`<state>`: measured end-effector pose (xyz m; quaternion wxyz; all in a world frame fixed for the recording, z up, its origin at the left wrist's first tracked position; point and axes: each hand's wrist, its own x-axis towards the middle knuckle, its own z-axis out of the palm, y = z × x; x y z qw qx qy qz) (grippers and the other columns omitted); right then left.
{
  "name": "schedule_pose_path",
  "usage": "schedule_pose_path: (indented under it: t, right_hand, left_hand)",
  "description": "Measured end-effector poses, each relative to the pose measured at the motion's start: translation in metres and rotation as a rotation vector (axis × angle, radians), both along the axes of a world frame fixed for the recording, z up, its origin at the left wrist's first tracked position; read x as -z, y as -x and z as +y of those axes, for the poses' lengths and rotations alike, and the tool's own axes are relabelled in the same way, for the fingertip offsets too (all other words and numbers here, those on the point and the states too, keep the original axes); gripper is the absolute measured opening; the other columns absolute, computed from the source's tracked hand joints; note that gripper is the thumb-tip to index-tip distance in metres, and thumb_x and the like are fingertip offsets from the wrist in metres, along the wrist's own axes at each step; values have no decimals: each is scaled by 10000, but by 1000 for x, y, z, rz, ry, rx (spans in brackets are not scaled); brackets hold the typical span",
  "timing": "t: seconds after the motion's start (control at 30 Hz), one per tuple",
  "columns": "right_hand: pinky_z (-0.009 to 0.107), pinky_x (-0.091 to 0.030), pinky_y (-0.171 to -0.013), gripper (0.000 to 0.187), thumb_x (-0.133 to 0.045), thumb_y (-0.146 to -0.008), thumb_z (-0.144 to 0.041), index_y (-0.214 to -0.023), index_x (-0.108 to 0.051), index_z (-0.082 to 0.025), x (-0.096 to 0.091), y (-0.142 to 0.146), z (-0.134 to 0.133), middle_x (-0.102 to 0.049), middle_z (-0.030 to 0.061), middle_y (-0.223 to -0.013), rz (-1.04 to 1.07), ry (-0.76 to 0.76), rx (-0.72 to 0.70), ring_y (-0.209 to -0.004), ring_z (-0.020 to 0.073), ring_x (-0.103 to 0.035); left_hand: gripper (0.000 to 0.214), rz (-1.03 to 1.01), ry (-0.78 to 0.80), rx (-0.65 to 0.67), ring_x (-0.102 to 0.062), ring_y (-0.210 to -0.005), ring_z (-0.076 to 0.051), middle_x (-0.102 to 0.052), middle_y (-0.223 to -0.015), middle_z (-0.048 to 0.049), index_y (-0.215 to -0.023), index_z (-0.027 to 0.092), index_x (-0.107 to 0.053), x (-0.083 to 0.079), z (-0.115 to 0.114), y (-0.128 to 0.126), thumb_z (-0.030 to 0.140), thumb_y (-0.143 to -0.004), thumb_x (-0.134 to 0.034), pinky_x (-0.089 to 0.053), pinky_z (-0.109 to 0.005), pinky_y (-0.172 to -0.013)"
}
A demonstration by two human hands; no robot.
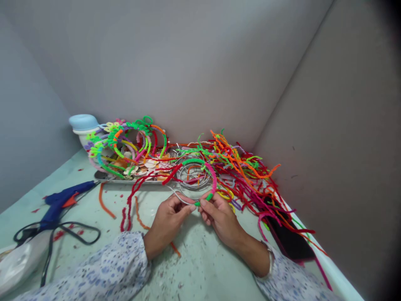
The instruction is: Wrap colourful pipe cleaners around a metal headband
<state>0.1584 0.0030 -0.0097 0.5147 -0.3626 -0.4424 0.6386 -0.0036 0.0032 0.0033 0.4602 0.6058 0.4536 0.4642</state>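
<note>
Both my hands meet over the middle of the table, pinching a wire ring (214, 179) partly wrapped in red, green and pink pipe cleaner. My left hand (169, 219) closes thumb and fingers on the bare wire beside a short green end. My right hand (222, 217) pinches the green pipe cleaner at the ring's near side, where the wrapping stops. The ring stands tilted up from my fingers. Behind it lies a coil of bare wire (191, 185), seen partly through the ring.
A tray (134, 181) of shells carries finished-looking colourful rings (125, 144). Loose pipe cleaners (241, 167) heap at the right, partly over a dark phone (293, 240). A blue glue gun (58, 205) with its cord lies left. A blue-lidded white container (84, 125) stands behind.
</note>
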Motion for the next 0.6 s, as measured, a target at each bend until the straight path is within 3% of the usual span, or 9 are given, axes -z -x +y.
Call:
schedule_pose_path:
  t: [0.6]
  right_hand:
    - [203, -401, -454, 217, -639, -799, -399, -828, -542, -206, -7, 3, -4, -577, -40, -636, -153, -163, 90, -500, 88, -498]
  left_hand:
    - [156, -191, 177, 72, -610, -710, -156, -698, -752, -33, -805, 138, -653, -4, 0, -5, 284, -755, -679, -466, -265, -701]
